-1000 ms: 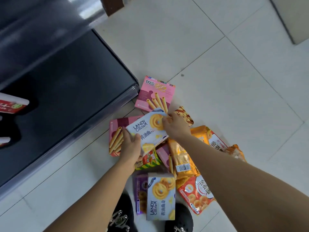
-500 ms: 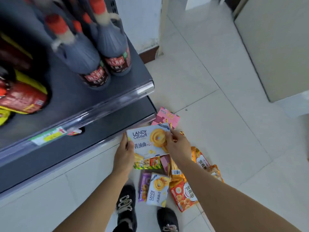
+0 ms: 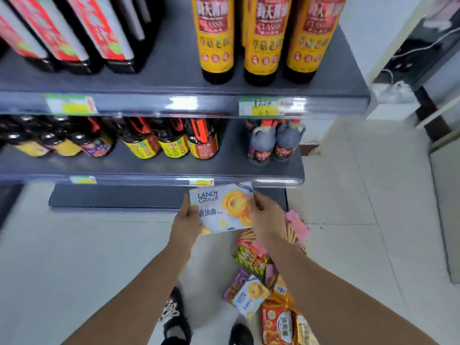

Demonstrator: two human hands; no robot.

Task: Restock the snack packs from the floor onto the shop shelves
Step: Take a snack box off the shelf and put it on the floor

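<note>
Shelves (image 3: 234, 155) hold bottles (image 3: 263, 38), snack pile (image 3: 263, 282) sits on the floor (image 3: 74, 257). Cookie box (image 3: 224, 210) is up in the air by the lowest shelf edge, left hand (image 3: 185, 220) and right hand (image 3: 267, 215) pinching its sides. Mid-carry I'd say; next it needs a free spot.

held biscuit box (image 3: 221, 210): "LANDY Castle" | floor box (image 3: 249, 296): "LANDY Castle"

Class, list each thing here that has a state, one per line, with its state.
Held box: off the floor, gripped at both ends.
Left hand: grips box's left end.
Right hand: grips its right end.
Second box: lying on the floor.
Yellow bottles: upright, shelved.
</note>
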